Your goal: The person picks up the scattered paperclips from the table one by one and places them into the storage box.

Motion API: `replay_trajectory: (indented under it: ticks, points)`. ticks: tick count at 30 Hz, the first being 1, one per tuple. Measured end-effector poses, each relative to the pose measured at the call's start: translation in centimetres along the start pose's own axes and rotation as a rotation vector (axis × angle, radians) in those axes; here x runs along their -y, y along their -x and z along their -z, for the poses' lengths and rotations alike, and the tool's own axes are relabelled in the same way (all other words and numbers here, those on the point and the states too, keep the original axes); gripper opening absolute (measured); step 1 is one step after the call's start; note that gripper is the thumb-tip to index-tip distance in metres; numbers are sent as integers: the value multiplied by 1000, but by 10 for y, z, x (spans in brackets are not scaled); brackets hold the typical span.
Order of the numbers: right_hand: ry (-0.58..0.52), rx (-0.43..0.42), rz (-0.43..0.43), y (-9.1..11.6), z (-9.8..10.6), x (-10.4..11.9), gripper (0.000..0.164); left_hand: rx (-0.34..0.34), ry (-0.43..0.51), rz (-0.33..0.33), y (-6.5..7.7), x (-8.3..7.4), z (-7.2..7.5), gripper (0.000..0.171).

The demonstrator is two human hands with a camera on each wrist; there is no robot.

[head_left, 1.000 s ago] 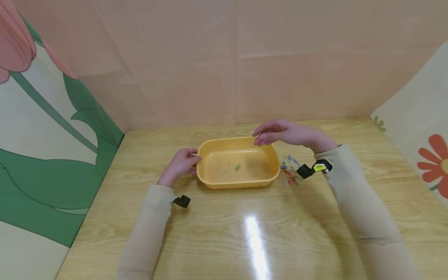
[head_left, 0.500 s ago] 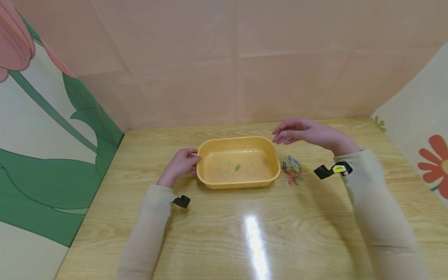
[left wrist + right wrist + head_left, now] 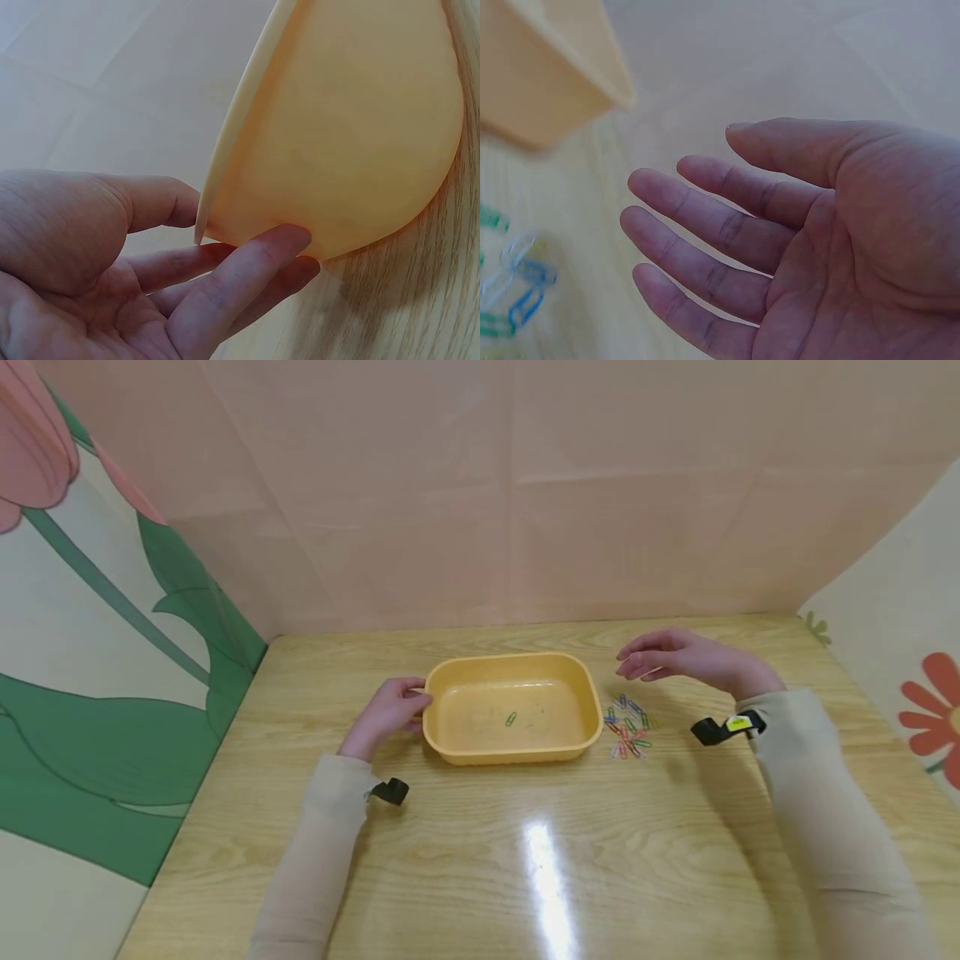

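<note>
A yellow plastic basin (image 3: 513, 757) stands on the table with one green paper clip (image 3: 511, 719) on its floor. My left hand (image 3: 387, 707) holds the basin's left end. In the left wrist view the thumb is at the rim (image 3: 238, 112) and the other fingers lie against the outer wall below it. Just right of the basin is a loose heap of coloured paper clips (image 3: 628, 727). My right hand (image 3: 678, 658) hovers behind and to the right of this heap, apart from the basin. Its fingers are relaxed and the palm holds nothing, as the right wrist view shows.
The wood-grain table (image 3: 450, 868) reaches back to a pink cloth backdrop (image 3: 510, 510). Panels with printed flowers flank it, one at left (image 3: 112, 677) and one at right (image 3: 900, 610). A bright reflection lies on the front of the table.
From over the basin's back right corner, my right hand has moved right, then slightly lower toward the paper clip heap. My left hand and the basin stay in place.
</note>
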State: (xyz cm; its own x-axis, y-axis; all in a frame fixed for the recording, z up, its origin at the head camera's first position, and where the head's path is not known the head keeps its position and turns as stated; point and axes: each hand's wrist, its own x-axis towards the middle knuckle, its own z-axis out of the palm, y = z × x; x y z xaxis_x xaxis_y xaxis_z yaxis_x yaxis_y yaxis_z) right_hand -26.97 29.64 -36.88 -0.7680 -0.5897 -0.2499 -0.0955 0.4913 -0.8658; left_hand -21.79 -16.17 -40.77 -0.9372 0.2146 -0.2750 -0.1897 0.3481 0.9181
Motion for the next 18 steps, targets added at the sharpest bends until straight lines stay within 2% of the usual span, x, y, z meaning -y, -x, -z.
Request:
replay_trajectory:
  ticks: [8, 18]
  points:
    - [26, -1, -66, -3, 4, -30, 43, 2, 5, -4, 0, -1, -2, 40]
    - [14, 4, -102, -5, 4, -49, 44, -3, -6, -3, 0, -1, -4, 39]
